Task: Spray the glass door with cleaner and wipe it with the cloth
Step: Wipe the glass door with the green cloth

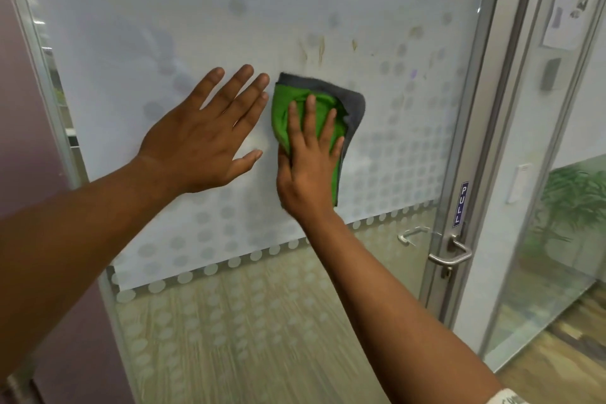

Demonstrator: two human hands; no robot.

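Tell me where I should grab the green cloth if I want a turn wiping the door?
Probably the free gray corner at the top of the green cloth. It pokes out past the fingertips of the right hand, which presses the cloth flat on the glass door. Come from above, since that hand covers the lower part and the left hand lies just to its left.

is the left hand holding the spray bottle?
No. The left hand lies flat and empty on the glass door; the right hand presses the cloth.
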